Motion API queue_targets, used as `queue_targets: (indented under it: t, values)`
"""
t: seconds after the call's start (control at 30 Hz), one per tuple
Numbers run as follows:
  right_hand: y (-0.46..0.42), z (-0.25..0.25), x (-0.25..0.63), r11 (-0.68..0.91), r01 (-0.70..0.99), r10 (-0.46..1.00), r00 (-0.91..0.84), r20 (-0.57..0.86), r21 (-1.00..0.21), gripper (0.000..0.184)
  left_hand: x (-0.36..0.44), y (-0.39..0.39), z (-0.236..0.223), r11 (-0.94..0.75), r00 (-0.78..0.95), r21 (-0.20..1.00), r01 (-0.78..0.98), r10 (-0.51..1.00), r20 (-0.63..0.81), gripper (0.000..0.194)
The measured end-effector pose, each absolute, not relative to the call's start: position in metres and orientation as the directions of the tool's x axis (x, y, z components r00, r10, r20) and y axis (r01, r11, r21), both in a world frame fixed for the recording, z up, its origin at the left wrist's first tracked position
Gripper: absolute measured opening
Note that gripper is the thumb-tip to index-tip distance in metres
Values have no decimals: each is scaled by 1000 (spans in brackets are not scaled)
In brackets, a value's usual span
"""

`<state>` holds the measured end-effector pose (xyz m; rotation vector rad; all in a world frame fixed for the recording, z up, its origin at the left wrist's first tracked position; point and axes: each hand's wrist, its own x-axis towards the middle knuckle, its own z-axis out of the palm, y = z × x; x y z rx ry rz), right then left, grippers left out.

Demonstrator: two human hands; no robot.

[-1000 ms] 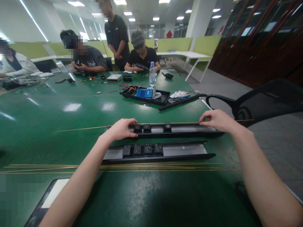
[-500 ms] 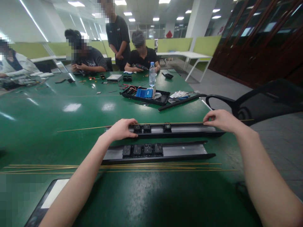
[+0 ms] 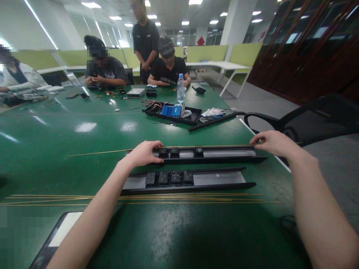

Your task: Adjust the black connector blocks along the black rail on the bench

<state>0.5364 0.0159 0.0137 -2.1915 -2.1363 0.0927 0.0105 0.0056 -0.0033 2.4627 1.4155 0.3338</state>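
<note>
My left hand (image 3: 144, 152) is closed around the left part of the farther black channel (image 3: 215, 160), thumb on its near wall and fingers at its far edge. Three small black blocks (image 3: 198, 151) sit inside it. A long thin brass-coloured rod (image 3: 224, 146) runs along the far edge, its left end sticking out past my left hand. My right hand (image 3: 270, 142) pinches this rod beyond the right part of the channel. Closer to me lies a second black channel (image 3: 224, 186), with several black blocks (image 3: 175, 178) side by side.
Several loose thin rods (image 3: 196, 198) lie in front of the channels on the green table (image 3: 168, 231). Farther back are an open black case (image 3: 193, 118), gloves (image 3: 212, 113) and a water bottle (image 3: 181, 89). A chair (image 3: 322, 116) stands right; several people are across the table.
My right hand has slid right along the rod, away from the blocks. My left hand and the rod's left end have hardly moved.
</note>
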Motion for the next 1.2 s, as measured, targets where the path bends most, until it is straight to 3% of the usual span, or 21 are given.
queue_targets:
  t: [0.2,0.4,0.57,1.2]
  values:
    - [13,19,534,9,995,994,2,108,-100,30,9,7,-5,-477,488,345,808,871,59,58]
    - [8,23,497,262,919,961,-222,164,-294,31,10,6,-2,-483,496,331,811,867,50,58]
    - [6,22,473,340,843,940,-316,128,-417,33,10,5,-2,-485,497,322,813,866,52,58]
    - [13,10,466,405,852,914,-366,177,-331,22,11,3,1,-474,486,304,827,873,39,59]
